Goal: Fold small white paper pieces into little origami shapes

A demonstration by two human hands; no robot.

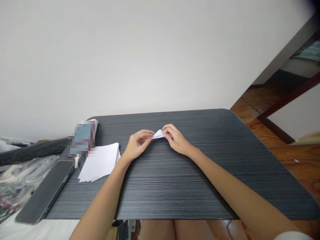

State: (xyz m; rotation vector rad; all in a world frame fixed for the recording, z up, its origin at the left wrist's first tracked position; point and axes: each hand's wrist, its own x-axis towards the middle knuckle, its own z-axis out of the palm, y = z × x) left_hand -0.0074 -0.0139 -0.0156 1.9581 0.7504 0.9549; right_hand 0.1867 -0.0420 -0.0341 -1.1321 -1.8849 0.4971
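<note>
A small piece of folded white paper [158, 134] is held between my two hands, just above the dark table. My left hand [138, 142] pinches its left end between thumb and fingers. At the right end, the fingers of my right hand [177, 139] are closed on the paper and hide part of it. The paper rises to a peak in the middle. To the left of my left hand lies a stack of white paper sheets [98, 163], slightly fanned out.
The dark wood-grain table [175, 186] meets a white wall [160, 60] at the back. On its left edge lie a phone [46, 193] and a packet [82, 138], partly blurred out. Clear plastic bags [30, 176] lie beyond that edge. Wooden floor [297, 163] shows at the right.
</note>
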